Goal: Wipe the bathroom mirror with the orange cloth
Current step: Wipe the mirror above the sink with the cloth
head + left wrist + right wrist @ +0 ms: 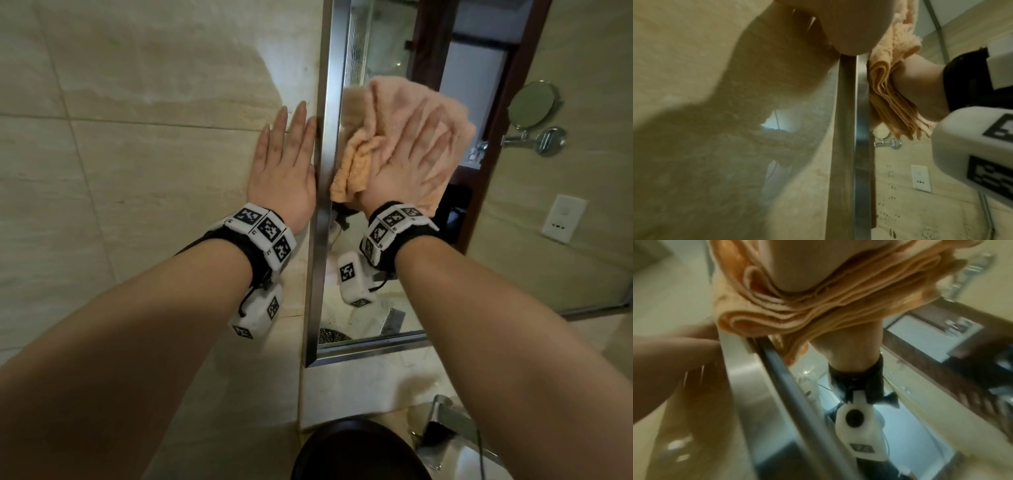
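The mirror point(373, 54) hangs on the tiled wall in a steel frame point(323, 219). A folded orange cloth point(380, 102) lies flat against the glass near the mirror's left edge. My right hand point(411, 150) presses it there with straight, spread fingers; the picture of that hand is blurred. My left hand point(284, 164) lies flat on the beige wall tile just left of the frame, fingers straight, holding nothing. In the left wrist view the cloth point(894, 104) shows in stacked folds beside the frame point(851, 129). The right wrist view shows the cloth point(818, 305) bunched under my palm.
A round swivel mirror point(532, 102) on a chrome arm and a white socket point(563, 219) are on the wall to the right. A chrome tap point(448, 421) and a basin lie below the mirror. A dark wooden door frame point(493, 137) shows in the glass.
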